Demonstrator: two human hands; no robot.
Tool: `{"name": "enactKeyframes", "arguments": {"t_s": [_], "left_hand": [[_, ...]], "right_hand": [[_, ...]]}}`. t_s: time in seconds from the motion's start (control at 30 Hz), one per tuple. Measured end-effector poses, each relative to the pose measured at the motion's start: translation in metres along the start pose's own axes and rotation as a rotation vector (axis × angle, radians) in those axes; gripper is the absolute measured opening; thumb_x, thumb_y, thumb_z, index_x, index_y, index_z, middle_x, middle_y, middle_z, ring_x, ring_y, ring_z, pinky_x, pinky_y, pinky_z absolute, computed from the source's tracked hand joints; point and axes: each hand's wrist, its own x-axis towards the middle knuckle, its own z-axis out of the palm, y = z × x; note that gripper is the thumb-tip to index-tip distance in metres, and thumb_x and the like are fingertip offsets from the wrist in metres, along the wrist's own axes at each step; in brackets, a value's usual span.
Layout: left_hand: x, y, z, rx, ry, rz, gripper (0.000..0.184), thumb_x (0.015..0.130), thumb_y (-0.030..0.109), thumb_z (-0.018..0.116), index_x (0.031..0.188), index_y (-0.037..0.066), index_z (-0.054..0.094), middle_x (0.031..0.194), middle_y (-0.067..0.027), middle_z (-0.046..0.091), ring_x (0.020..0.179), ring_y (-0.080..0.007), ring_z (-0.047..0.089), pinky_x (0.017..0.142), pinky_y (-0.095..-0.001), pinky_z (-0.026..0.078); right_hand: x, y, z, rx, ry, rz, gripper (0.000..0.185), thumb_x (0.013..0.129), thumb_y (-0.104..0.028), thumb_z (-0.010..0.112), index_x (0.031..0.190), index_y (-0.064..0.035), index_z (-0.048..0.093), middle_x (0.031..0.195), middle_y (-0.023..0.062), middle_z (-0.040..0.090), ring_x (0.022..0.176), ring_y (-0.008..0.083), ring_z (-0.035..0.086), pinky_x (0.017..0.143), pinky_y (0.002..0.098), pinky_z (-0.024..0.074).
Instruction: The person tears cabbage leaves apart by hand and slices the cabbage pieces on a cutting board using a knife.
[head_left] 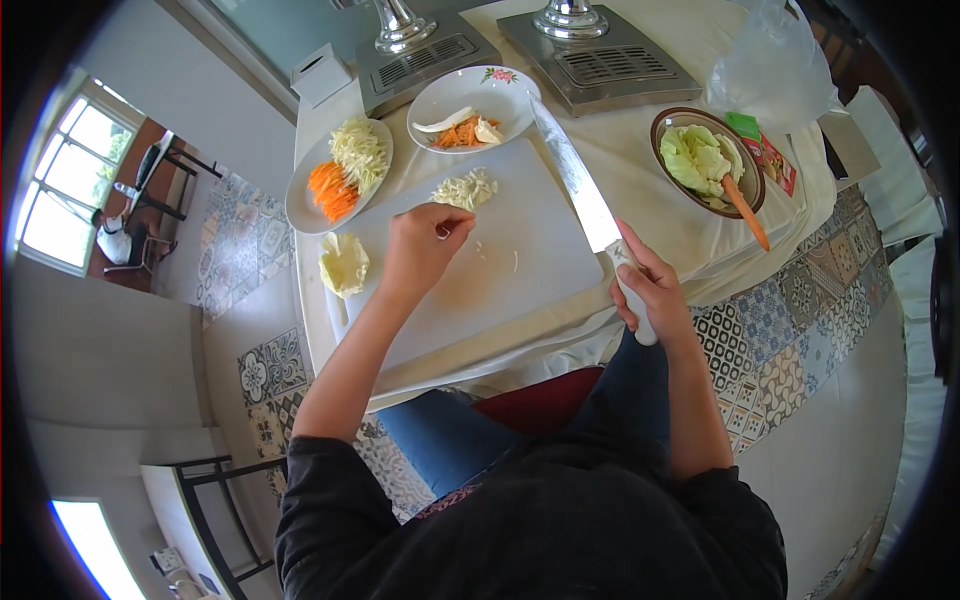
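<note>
My right hand (650, 285) grips a large kitchen knife (580, 180) by its white handle, the broad blade pointing up and away past the right edge of the white cutting board (545, 225). Over the left part of the board, my left hand (428, 245) is closed in a pinch. A small pale bit that looks like shredded cabbage shows between its fingers. Just beyond that hand lies a pile of shredded cabbage (466, 188), and a few loose shreds are scattered on the board. A cabbage leaf (344, 265) rests at the board's left edge.
A plate (297, 205) holds shredded carrot and cabbage. Behind the board is a flowered plate (515, 95) with scraps. A brown-rimmed bowl (660, 135) contains cabbage pieces and a carrot (748, 215). Metal stands (625, 70), a plastic bag (775, 70) and packets (770, 160) stand around.
</note>
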Motion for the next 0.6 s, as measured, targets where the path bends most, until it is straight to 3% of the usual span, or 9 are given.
{"name": "enactKeyframes", "arguments": {"t_s": [0.17, 0.33, 0.6], "left_hand": [[-0.007, -0.015, 0.013, 0.018, -0.098, 0.028, 0.016, 0.079, 0.004, 0.073, 0.095, 0.001, 0.075, 0.087, -0.0117, 0.072, 0.073, -0.0225, 0.069, 0.07, -0.0309, 0.054], [-0.01, -0.015, 0.014, 0.023, -0.123, 0.087, 0.021, 0.077, 0.002, 0.073, 0.098, 0.001, 0.075, 0.088, -0.0124, 0.069, 0.078, -0.0256, 0.069, 0.072, -0.0352, 0.055], [-0.015, -0.014, 0.013, -0.075, -0.148, 0.046, 0.02, 0.077, -0.006, 0.069, 0.096, -0.002, 0.074, 0.09, -0.0129, 0.068, 0.077, -0.0223, 0.071, 0.071, -0.0298, 0.057]], "right_hand": [[0.0, -0.001, -0.001, 0.005, -0.001, 0.024, 0.056, 0.098, -0.014, 0.051, 0.152, -0.0137, 0.036, 0.065, 0.0039, 0.051, 0.046, 0.01, 0.045, 0.043, 0.0242, 0.0393], [-0.039, -0.04, -0.012, -0.106, -0.13, 0.319, 0.054, 0.1, -0.014, 0.049, 0.152, -0.0159, 0.035, 0.066, 0.0053, 0.055, 0.044, 0.0099, 0.048, 0.045, 0.0232, 0.0434], [-0.105, -0.06, -0.005, -0.227, -0.137, 0.47, 0.052, 0.102, -0.014, 0.046, 0.153, -0.0165, 0.034, 0.067, 0.0052, 0.058, 0.048, 0.0081, 0.053, 0.049, 0.0226, 0.0465]]}}
